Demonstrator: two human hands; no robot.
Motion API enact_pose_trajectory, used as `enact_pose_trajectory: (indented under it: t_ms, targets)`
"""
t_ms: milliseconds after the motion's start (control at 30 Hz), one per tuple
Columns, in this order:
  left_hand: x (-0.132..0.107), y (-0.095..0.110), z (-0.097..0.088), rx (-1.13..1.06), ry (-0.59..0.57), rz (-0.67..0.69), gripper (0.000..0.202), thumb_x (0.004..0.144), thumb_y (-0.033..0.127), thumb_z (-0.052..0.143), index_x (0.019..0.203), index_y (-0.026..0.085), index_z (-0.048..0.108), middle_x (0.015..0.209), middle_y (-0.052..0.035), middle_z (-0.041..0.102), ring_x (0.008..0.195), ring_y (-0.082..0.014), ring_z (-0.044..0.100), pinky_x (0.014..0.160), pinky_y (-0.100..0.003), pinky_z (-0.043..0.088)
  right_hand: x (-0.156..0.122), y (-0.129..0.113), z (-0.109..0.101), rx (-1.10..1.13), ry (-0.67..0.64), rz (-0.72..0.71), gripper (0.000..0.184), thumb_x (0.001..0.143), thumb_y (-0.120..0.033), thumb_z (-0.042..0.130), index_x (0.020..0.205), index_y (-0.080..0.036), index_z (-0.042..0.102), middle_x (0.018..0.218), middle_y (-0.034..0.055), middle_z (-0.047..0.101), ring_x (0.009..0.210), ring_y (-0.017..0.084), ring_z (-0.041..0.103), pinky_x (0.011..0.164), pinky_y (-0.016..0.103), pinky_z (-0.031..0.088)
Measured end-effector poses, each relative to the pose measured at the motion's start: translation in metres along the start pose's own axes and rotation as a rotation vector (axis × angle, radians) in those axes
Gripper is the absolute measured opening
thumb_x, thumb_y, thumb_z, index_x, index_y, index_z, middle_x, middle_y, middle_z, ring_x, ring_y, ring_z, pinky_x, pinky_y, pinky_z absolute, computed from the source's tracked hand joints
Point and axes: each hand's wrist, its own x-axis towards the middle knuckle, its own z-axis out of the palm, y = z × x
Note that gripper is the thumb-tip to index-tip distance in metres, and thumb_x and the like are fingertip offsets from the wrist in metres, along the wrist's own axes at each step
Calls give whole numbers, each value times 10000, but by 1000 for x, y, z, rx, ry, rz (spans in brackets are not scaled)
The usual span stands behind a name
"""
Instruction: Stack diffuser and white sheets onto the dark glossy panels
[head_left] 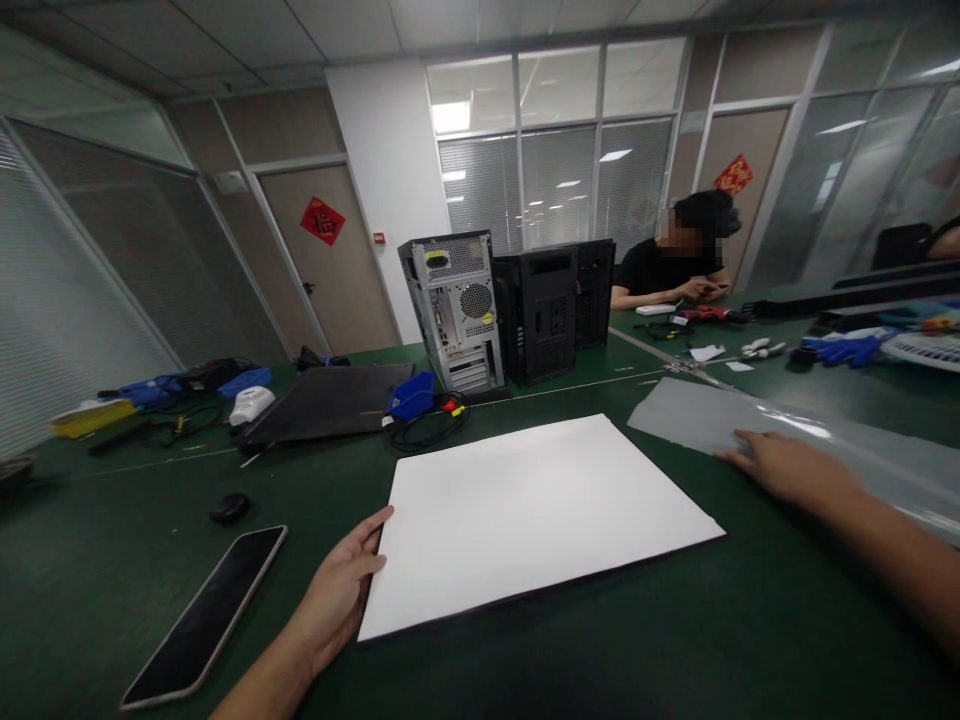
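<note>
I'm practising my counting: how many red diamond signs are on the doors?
2. The left-hand sign is on the left door; the right-hand sign is on the right door, just above the seated person. Others could be hidden.

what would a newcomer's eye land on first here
The bright white panel stands out most, front and centre over the green table, its left edge in the left hand. Behind it, a computer case shows its silver back. At right, the right hand is at a glossy translucent sheet.
</note>
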Motion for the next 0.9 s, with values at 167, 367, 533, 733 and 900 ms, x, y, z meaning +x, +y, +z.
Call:
enact_pose_trajectory:
  t_ms: [167,367,533,733,900]
  targets:
    - [2,-1,-1,-2,-13,3,793,613,-43,539,1358,184,386,1262,-152,615,902,-267,703,766,-393,565,-8,-35,-16,-43,-21,81,636,885,-586,275,1095,-81,600,963,237,628,806,341,606,660,476,458]
    - [-1,2,0,-12,-5,-10,790,616,-40,531,1362,170,378,1275,-159,603,919,-275,698,758,-392,566,-29,-102,-27,47,-49,-169,661,858,-642,367,1358,-219,448,1294,109,541,1094,300,550,904,475,452]
    - [-4,4,3,-30,0,-20,798,622,-42,537,1372,178,377,1275,-152,605,967,-275,684,796,-392,558,-56,-159,-24,183,-176,-547,670,840,-630,448,1416,-294,376,1401,48,452,1242,270,455,1041,487,375]
    - [-3,3,4,-31,10,-28,807,623,-43,545,1376,196,381,1293,-147,593,978,-274,680,803,-390,556,-48,-149,-22,151,-157,-496,592,863,-613,418,1368,-305,448,1390,25,467,1261,260,434,1059,492,351]
    - [-2,3,5,-35,17,-23,791,624,-50,537,1363,190,390,1295,-144,591,972,-267,681,796,-380,557,-32,-116,-20,105,-122,-363,590,863,-625,385,1213,-205,606,1247,107,578,1098,306,547,945,541,420]
